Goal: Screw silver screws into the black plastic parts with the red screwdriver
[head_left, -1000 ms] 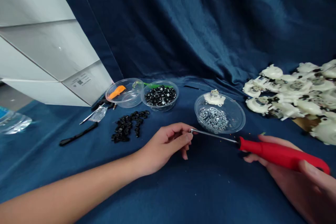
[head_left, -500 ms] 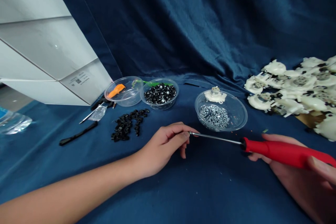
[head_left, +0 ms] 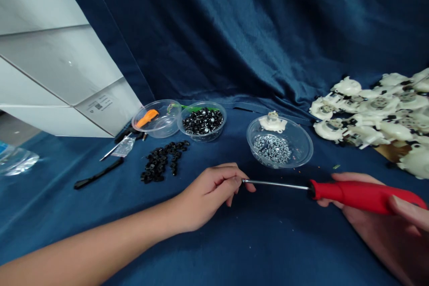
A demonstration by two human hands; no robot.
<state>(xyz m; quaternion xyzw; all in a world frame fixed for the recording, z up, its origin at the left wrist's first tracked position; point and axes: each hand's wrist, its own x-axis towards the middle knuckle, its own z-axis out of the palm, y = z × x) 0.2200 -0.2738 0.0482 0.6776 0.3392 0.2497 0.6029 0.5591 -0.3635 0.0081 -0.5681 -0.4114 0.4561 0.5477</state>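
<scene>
Gripping screwdriver (head_left: 337,191) in right hand (head_left: 367,230) by handle (head_left: 365,196), with fingers wrapped beneath, thumb over. Pointing shaft (head_left: 278,184) left, out of grip, to left hand (head_left: 206,197); pinching tip there between thumb and forefinger. Cannot tell what else in pinch. Just beyond shaft: bowl (head_left: 299,143) of screws (head_left: 273,149). Farther right: heaped white parts (head_left: 378,105).

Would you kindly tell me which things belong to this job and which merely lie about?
Likely job items:
red-handled metal screwdriver
silvery metal screws
cream plastic parts

Probably lying about:
orange plastic object
slim black strip
clear plastic bag
</scene>
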